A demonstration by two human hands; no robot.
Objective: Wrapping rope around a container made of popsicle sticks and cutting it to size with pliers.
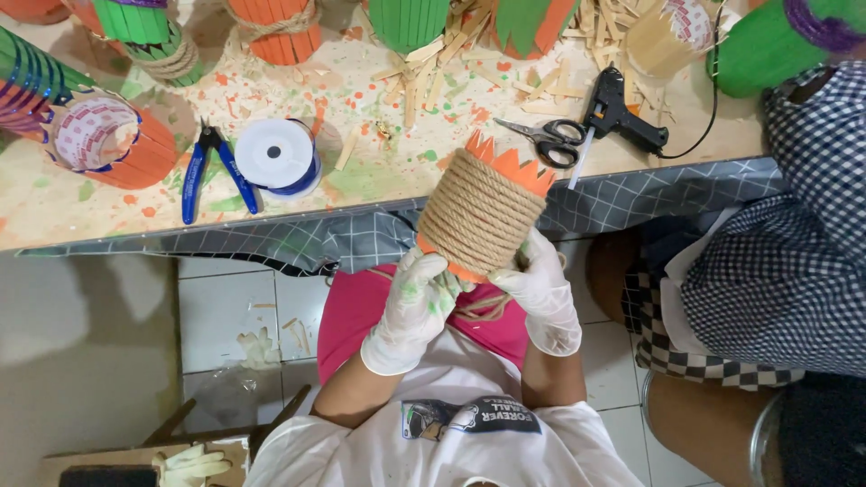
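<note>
Head view: both gloved hands grip an orange stick-built cup (483,212) wrapped in jute rope, held over the lap just below the counter (54,207) edge. Left hand (415,307) is closed around the cup's lower left side; right hand (544,293) is closed on its lower right, loose rope trailing between them. On the counter: scissors (546,138), black glue gun (622,113), blue pliers (212,171), ribbon spool (275,155). A second person in checked cloth (785,271) sits at right.

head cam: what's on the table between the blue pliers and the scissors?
In the head view, a blue ribbon spool sits right by the pliers; toward the scissors only loose wooden sticks and paint-spattered table.
</note>
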